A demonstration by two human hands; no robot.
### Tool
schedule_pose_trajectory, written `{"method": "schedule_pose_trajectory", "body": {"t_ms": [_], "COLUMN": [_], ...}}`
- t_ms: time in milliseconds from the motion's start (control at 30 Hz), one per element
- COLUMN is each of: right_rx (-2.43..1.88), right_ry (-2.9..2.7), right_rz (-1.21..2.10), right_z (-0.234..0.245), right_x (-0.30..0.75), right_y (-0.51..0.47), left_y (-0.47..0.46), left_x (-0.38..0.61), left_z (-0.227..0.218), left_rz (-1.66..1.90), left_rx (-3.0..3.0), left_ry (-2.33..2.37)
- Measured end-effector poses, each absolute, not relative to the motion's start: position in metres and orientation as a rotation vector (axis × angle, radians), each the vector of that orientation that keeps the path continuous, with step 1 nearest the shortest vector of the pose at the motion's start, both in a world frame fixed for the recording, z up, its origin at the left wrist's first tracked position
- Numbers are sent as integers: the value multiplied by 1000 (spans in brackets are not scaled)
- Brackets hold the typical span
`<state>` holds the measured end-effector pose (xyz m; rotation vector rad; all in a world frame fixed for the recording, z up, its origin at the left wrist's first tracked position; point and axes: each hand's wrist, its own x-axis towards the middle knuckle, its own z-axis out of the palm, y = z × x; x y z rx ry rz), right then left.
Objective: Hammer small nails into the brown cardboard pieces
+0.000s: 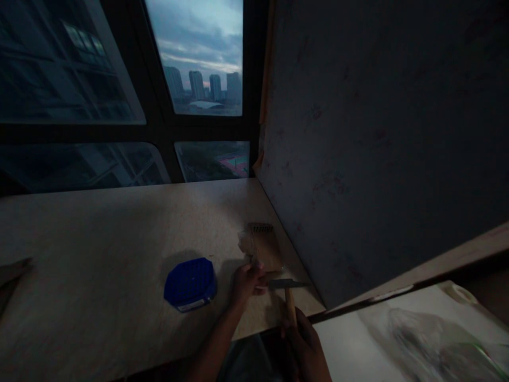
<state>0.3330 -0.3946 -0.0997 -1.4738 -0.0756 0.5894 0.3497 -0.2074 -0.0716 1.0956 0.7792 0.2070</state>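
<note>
My right hand [302, 337] is wrapped round the wooden handle of a hammer [291, 305]. Its dark metal head lies crosswise just right of my left fingers. My left hand [247, 281] reaches over the surface with its fingers curled together; what they pinch, if anything, is too dark to make out. Right beyond those fingers lies a flat brown piece [267, 249] with a row of dark slots along its far end. A pale, crumpled-looking translucent thing [246, 243] is at its left side, just above my left hand.
A blue octagonal plastic container [191, 284] with a grid-like top stands left of my left arm. Along the right runs a patterned wall [358, 159]. Windows rise behind the light countertop [99, 254]. At lower right, clear plastic wrapping [429, 339] lies on a white surface.
</note>
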Motion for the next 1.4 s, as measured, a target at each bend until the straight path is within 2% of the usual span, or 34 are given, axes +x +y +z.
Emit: {"method": "schedule_pose_trajectory", "body": {"t_ms": [233,433,567,833,1167,1400], "right_rx": [-1374,-1311,-1374,-1579,-1754,-1992], "right_ry": [33,28,-88,-235,-333,-483], "right_rz": [579,644,716,673,703,630], "right_z": [-91,-95,-85,-52,-59,-59], "right_x": [316,316,333,392,406,410], "right_y": [-397,-393,-375,-334,-314,-318], "left_y": [-209,-220,-247,-285,-294,-298], "left_x": [332,309,290,270,274,276], "left_z": [-77,-68,-64,-62,-89,-89], "left_rz": [299,351,369,107,20,21], "left_rx": [1512,1428,1270,1275,1104,1143], "left_ry": [788,733,768,686,664,607]}}
